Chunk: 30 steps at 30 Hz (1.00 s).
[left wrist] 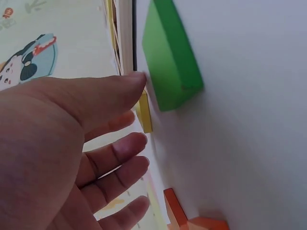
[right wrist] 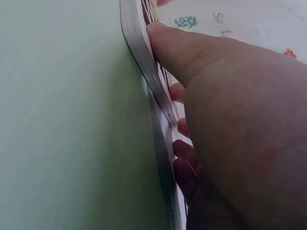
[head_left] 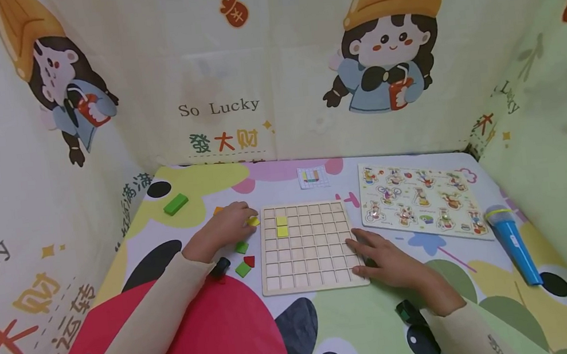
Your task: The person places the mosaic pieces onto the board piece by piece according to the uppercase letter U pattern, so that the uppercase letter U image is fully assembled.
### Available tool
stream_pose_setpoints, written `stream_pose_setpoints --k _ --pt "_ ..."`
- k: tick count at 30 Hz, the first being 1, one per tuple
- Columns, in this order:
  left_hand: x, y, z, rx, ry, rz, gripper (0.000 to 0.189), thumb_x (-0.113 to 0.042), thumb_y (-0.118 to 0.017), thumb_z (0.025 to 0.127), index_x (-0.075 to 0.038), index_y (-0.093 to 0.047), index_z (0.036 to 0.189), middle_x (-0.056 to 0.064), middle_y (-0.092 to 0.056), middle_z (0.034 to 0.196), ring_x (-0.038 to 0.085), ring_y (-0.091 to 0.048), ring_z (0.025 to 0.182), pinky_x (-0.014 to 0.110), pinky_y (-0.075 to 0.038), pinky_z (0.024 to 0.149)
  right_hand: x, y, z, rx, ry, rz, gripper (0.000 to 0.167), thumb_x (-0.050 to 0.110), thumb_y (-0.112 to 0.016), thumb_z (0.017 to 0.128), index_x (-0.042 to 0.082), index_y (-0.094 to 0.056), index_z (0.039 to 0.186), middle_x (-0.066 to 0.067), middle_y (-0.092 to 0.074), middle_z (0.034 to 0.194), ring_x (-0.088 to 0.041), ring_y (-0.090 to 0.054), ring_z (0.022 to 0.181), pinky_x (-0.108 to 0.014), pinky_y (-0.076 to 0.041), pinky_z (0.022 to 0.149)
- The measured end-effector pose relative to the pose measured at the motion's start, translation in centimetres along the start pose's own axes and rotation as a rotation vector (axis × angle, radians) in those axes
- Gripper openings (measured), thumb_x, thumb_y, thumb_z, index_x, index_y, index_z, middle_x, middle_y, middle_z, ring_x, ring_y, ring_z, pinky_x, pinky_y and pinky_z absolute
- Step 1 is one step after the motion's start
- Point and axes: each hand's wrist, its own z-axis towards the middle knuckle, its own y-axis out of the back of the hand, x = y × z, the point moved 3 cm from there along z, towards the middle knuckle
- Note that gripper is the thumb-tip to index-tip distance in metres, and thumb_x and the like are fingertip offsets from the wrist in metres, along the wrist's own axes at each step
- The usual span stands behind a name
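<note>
A square wooden grid board (head_left: 309,261) lies flat, with two yellow blocks (head_left: 282,227) in adjoining cells near its upper left. Just off the board's left edge my left hand (head_left: 226,226) reaches toward another yellow block (head_left: 253,221). In the left wrist view that yellow block (left wrist: 144,112) shows beyond the thumb, whose tip overlaps the side of a green block (left wrist: 168,57); the fingers are apart and loosely bent. My right hand (head_left: 388,261) rests at the board's right edge, fingers spread. The right wrist view has its thumb (right wrist: 177,45) on the board's rim.
Green blocks (head_left: 243,269), a red block (head_left: 250,261) and an orange block (head_left: 218,210) lie left of the board. A long green block (head_left: 176,204) is farther left. Behind is a small pattern card (head_left: 313,177). A picture puzzle (head_left: 421,200) and blue toy microphone (head_left: 516,247) lie right.
</note>
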Motion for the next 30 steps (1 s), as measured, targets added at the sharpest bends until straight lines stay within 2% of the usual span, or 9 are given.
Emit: stream_pose_setpoints --k 6,16,22,27,30 --pt "0.6 -0.3 0.0 0.017 0.027 -0.013 0.043 -0.034 -0.071 0.087 -0.012 -0.067 0.124 0.003 -0.060 0.107 0.018 -0.051 0.095 0.034 -0.047 0.082 0.1 0.1 0.0 0.019 -0.019 0.007 0.073 0.052 -0.059 0.092 0.018 -0.036 0.152 -0.009 -0.019 0.159 -0.035 -0.020 0.143 -0.059 -0.027 0.106" --pt "0.7 -0.4 -0.5 0.002 0.037 -0.002 0.035 -0.025 -0.068 0.091 -0.011 -0.067 0.123 0.001 -0.060 0.104 0.017 -0.050 0.091 0.032 -0.047 0.079 0.5 0.2 -0.1 0.028 -0.020 -0.008 0.073 0.054 -0.058 0.092 0.019 -0.035 0.152 -0.008 -0.019 0.159 -0.034 -0.020 0.143 -0.058 -0.028 0.106" --pt "0.5 0.1 -0.8 -0.022 0.006 0.014 0.034 -0.024 -0.067 0.091 -0.012 -0.068 0.122 0.001 -0.059 0.101 0.016 -0.051 0.087 0.031 -0.046 0.076 0.4 0.4 0.1 0.029 -0.019 -0.018 0.074 0.055 -0.058 0.092 0.020 -0.035 0.152 -0.008 -0.019 0.159 -0.034 -0.020 0.143 -0.058 -0.028 0.106" --pt "0.0 0.5 -0.9 -0.056 -0.014 0.003 0.035 -0.025 -0.068 0.090 -0.014 -0.068 0.123 0.000 -0.060 0.103 0.016 -0.050 0.089 0.032 -0.046 0.078 0.3 0.3 0.1 0.012 -0.013 -0.014 0.073 0.055 -0.058 0.092 0.020 -0.036 0.152 -0.008 -0.020 0.159 -0.034 -0.021 0.143 -0.058 -0.028 0.106" --pt "-0.5 0.3 -1.0 -0.070 -0.048 0.012 0.034 -0.026 -0.068 0.090 -0.015 -0.068 0.122 0.000 -0.060 0.104 0.014 -0.051 0.090 0.031 -0.046 0.079 0.2 0.0 -0.1 0.014 -0.023 -0.007 0.073 0.056 -0.058 0.092 0.020 -0.037 0.152 -0.008 -0.020 0.159 -0.034 -0.020 0.143 -0.058 -0.028 0.106"
